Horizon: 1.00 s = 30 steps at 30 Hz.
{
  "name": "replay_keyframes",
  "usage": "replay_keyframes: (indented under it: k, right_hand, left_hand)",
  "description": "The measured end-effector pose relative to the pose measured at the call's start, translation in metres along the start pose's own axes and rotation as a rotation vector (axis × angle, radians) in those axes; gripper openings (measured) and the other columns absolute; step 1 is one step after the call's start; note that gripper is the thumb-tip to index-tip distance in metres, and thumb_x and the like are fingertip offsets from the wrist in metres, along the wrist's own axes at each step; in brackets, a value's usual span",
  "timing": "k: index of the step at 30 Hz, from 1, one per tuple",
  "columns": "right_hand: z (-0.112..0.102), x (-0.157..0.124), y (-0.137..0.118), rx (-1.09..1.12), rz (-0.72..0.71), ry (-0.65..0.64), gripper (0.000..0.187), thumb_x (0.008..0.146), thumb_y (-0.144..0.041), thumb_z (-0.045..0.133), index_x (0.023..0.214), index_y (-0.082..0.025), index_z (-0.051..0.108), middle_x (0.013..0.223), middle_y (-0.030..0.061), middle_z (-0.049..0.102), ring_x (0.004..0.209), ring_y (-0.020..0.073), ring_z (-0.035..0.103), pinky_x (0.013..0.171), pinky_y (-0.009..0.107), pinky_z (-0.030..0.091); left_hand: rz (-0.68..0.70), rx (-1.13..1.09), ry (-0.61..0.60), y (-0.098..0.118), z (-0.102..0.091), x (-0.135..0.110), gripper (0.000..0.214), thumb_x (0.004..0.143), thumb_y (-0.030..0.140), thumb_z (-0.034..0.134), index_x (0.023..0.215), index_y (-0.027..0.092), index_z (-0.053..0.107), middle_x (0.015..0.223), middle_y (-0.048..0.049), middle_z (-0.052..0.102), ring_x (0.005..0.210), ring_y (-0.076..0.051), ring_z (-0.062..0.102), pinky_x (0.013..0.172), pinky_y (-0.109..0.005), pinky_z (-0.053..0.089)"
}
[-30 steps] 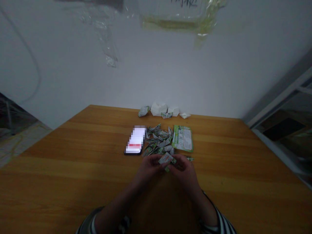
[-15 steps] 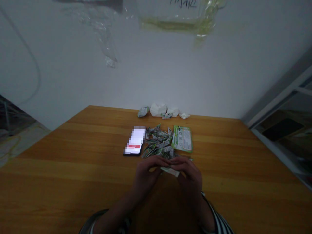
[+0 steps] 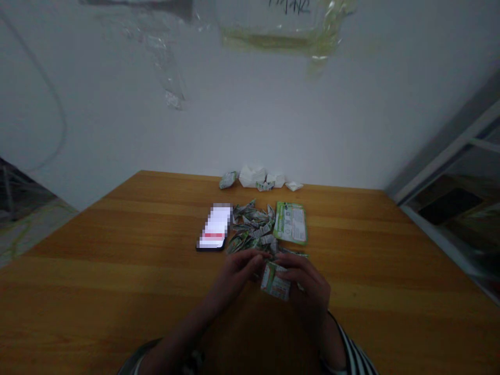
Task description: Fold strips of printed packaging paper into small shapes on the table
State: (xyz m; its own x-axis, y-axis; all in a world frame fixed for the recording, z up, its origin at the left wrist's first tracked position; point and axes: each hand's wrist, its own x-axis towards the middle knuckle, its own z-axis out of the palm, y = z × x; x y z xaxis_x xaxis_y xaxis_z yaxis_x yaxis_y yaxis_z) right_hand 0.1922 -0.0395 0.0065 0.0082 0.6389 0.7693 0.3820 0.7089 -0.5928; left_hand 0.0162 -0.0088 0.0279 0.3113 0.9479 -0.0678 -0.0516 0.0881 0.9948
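Note:
Low over the table, near its front, a small folded piece of printed paper [image 3: 274, 284] in green and white is between my hands. My right hand [image 3: 308, 284] grips its right side, thumb underneath and fingers on top. At its upper left corner, my left hand [image 3: 240, 268] is closed in a pinch, thumb against the index finger. Just beyond the fingertips lies a loose pile of folded printed paper pieces [image 3: 255, 226], partly hidden by my hands. To the right of the pile lies a flat green and white printed sheet [image 3: 291, 223].
A lit smartphone [image 3: 214, 227] lies left of the pile on the wooden table [image 3: 117, 250]. Against the wall stand white folded papers [image 3: 252, 176], a crumpled printed packet [image 3: 228, 180] and a small white folded piece [image 3: 294, 185]. Clear plastic [image 3: 167, 67] is taped to the wall.
The paper has tilted, so its printed face now shows instead of a narrow pale edge. My hands have drawn slightly apart, the left thumb coming up to its index finger.

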Motion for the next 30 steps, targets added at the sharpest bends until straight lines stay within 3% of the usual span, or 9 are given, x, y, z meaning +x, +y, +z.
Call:
replay_keyframes:
  k: [3, 7, 10, 12, 16, 20, 24, 27, 30]
  right_hand:
    - [0.0, 0.001, 0.002, -0.006, -0.043, -0.03, 0.019, 0.085, -0.009, 0.061, 0.087, -0.025, 0.072, 0.104, 0.0095, 0.072, 0.095, 0.0216, 0.069, 0.078, 0.034, 0.057]
    - [0.001, 0.004, 0.002, 0.057, -0.05, -0.128, 0.026, 0.089, -0.009, 0.052, 0.094, -0.025, 0.071, 0.111, 0.0094, 0.07, 0.103, 0.0219, 0.066, 0.083, 0.035, 0.055]
    - [0.003, 0.004, 0.002, 0.125, 0.173, -0.145, 0.03, 0.09, -0.014, 0.049, 0.113, -0.024, 0.066, 0.112, 0.0099, 0.069, 0.099, 0.0215, 0.067, 0.081, 0.033, 0.055]
    - [0.007, 0.002, 0.003, 0.155, 0.34, -0.182, 0.031, 0.087, -0.02, 0.058, 0.116, -0.023, 0.065, 0.098, 0.0077, 0.072, 0.082, 0.0196, 0.069, 0.069, 0.028, 0.056]
    - [0.017, -0.005, 0.008, 0.199, 0.62, -0.198, 0.018, 0.08, -0.023, 0.067, 0.096, -0.02, 0.073, 0.06, -0.0019, 0.063, 0.051, 0.0128, 0.057, 0.049, 0.021, 0.046]
    - [0.021, -0.007, 0.014, 0.425, 0.831, -0.104, 0.023, 0.078, -0.032, 0.068, 0.096, -0.019, 0.069, 0.055, -0.0041, 0.06, 0.048, 0.0126, 0.056, 0.046, 0.021, 0.044]
    - [0.016, -0.002, 0.017, 0.493, 0.834, -0.056, 0.014, 0.076, -0.031, 0.07, 0.085, -0.019, 0.069, 0.06, -0.002, 0.065, 0.05, 0.0127, 0.057, 0.048, 0.021, 0.045]
    - [0.012, 0.001, 0.016, 0.361, 0.699, 0.03, 0.003, 0.073, -0.022, 0.071, 0.071, -0.02, 0.072, 0.078, 0.0035, 0.07, 0.074, 0.0173, 0.065, 0.067, 0.026, 0.051]
    - [0.01, 0.002, 0.014, 0.265, 0.649, 0.085, 0.005, 0.07, -0.018, 0.072, 0.069, -0.021, 0.075, 0.077, 0.0037, 0.07, 0.073, 0.0173, 0.064, 0.066, 0.025, 0.05]
  left_hand:
    - [-0.036, -0.015, -0.041, 0.002, 0.002, -0.001, 0.022, 0.074, 0.036, 0.073, 0.077, 0.014, 0.073, 0.066, -0.0009, 0.069, 0.059, -0.012, 0.059, 0.057, -0.02, 0.046]
    - [0.044, 0.029, 0.094, 0.002, 0.001, -0.003, 0.017, 0.071, 0.028, 0.074, 0.065, 0.013, 0.069, 0.058, 0.0009, 0.063, 0.056, -0.011, 0.054, 0.054, -0.019, 0.042]
    - [0.122, 0.12, 0.239, 0.002, -0.002, -0.003, 0.012, 0.072, 0.022, 0.07, 0.063, 0.014, 0.066, 0.058, 0.0004, 0.062, 0.056, -0.012, 0.055, 0.054, -0.021, 0.044]
    - [0.154, 0.185, 0.275, 0.001, -0.003, -0.002, 0.012, 0.072, 0.019, 0.068, 0.062, 0.014, 0.065, 0.058, 0.0002, 0.062, 0.056, -0.013, 0.055, 0.054, -0.021, 0.044]
    - [0.178, 0.221, 0.233, -0.003, -0.001, 0.001, 0.01, 0.076, 0.024, 0.067, 0.071, 0.015, 0.067, 0.066, -0.0014, 0.066, 0.065, -0.015, 0.06, 0.06, -0.022, 0.047]
    - [0.099, 0.114, 0.162, -0.006, -0.002, 0.004, 0.028, 0.083, 0.039, 0.061, 0.098, 0.016, 0.069, 0.08, -0.0041, 0.069, 0.069, -0.017, 0.062, 0.058, -0.023, 0.049]
    - [0.03, 0.087, 0.085, -0.004, -0.004, 0.005, 0.034, 0.083, 0.044, 0.06, 0.094, 0.014, 0.072, 0.07, -0.0024, 0.066, 0.06, -0.014, 0.058, 0.053, -0.022, 0.047]
    - [0.049, 0.125, 0.048, -0.004, -0.005, 0.004, 0.029, 0.082, 0.04, 0.062, 0.085, 0.014, 0.075, 0.07, -0.0035, 0.068, 0.062, -0.015, 0.06, 0.054, -0.022, 0.048]
    - [0.086, 0.115, 0.021, -0.004, -0.004, 0.003, 0.024, 0.081, 0.036, 0.064, 0.083, 0.015, 0.076, 0.072, -0.0042, 0.07, 0.062, -0.015, 0.063, 0.055, -0.023, 0.05]
